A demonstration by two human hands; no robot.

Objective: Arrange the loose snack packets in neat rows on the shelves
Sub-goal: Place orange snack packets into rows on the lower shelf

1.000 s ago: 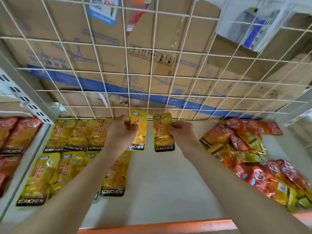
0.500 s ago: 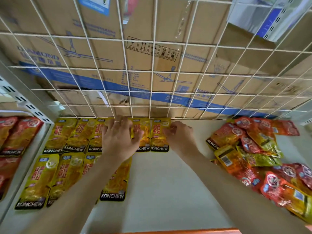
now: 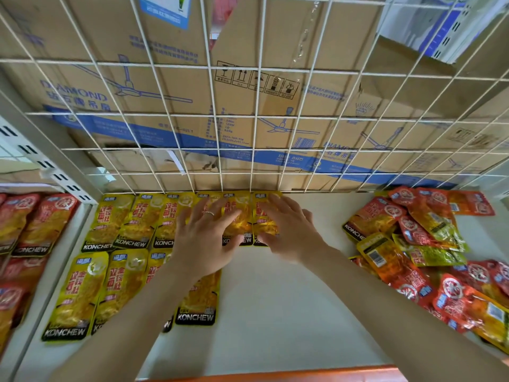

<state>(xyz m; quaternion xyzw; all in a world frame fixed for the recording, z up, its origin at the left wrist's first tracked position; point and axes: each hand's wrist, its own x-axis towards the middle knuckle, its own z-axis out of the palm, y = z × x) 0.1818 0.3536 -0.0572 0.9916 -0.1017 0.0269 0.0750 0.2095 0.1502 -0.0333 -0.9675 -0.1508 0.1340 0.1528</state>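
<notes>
Shelving of white metal fills the view; the white shelf has an orange front lip at 6 o'clock and a white wire grid standing along its back at 12 o'clock. Behind the grid are brown cardboard boxes printed in blue with ceiling-fan drawings and the word DIAMOND. A slotted white upright slants down at 10 o'clock and parts this shelf from the neighbouring one.

Yellow KONCHEW packets lie flat in two rows. The back row runs edge to edge against the foot of the grid from 10 o'clock toward 12, and the front row sits below it at 8 o'clock, partly hidden by the left forearm. The left hand, with a ring on one finger, and the right hand rest palm-down on the right end of the back row. Their fingers are spread wide and straight, pressing on the end packets and gripping nothing.

At 3 o'clock a loose pile of red, yellow and green packets lies jumbled and overlapping, well apart from the rows. At 9 o'clock, on the neighbouring shelf, red packets lie in rows
</notes>
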